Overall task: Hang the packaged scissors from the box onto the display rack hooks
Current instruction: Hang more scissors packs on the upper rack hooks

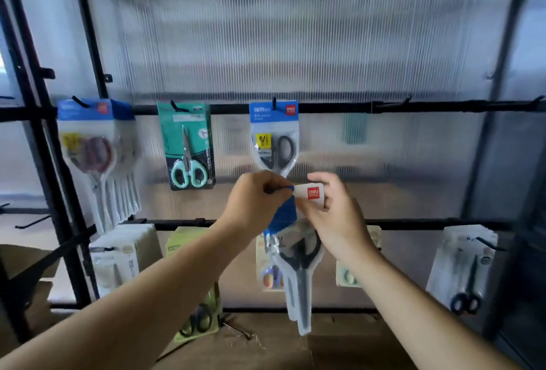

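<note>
I see left grip (256, 199) and right grip (337, 213) both pinching the header of 1 scissors pack (299, 276) (black handles) below a hung pack (273, 137).

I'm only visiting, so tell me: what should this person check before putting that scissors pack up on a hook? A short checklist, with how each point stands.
1. Grip: left hand and right hand both pinch the top card of the held pack: ok.
2. Blades pointing down: ok.
3. Hang hole free of fingers: cannot tell, fingers cover it.
4. Card raised to the hook: not ok, it is lower, level with the bottom of the hanging pack.
5. That hook carries black-handled scissors like the held ones: ok.
6. Spare place: a bare hook further right on the same rail: ok.
</note>
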A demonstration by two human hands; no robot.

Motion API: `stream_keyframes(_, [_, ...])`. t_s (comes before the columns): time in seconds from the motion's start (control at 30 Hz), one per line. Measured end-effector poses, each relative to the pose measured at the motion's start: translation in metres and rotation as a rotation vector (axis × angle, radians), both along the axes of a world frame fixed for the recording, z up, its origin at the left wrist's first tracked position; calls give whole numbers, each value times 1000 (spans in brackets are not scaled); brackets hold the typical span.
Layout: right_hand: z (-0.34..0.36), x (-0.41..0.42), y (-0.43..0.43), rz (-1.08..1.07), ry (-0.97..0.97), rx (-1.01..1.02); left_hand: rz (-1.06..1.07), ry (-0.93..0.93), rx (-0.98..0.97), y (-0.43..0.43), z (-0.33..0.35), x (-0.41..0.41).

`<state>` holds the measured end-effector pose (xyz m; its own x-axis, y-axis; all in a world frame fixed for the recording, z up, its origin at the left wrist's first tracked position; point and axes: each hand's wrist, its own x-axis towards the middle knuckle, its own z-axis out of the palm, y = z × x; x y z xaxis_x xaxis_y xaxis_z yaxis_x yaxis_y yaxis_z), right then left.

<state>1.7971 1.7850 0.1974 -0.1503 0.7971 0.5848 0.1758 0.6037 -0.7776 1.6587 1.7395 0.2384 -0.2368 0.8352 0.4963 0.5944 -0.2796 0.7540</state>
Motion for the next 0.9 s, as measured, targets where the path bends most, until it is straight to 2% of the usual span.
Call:
stream_keyframes(0.27, [47, 10, 10, -45, 36, 73, -136, -420, -42, 5, 39, 5])
stream_keyframes(0.73, [91, 47, 27, -61, 120, 25, -311, -702, -64, 36, 73, 50])
stream_keyframes(0.9, [98, 68, 36, -76, 144, 11, -382, -720, -84, 45, 81, 71])
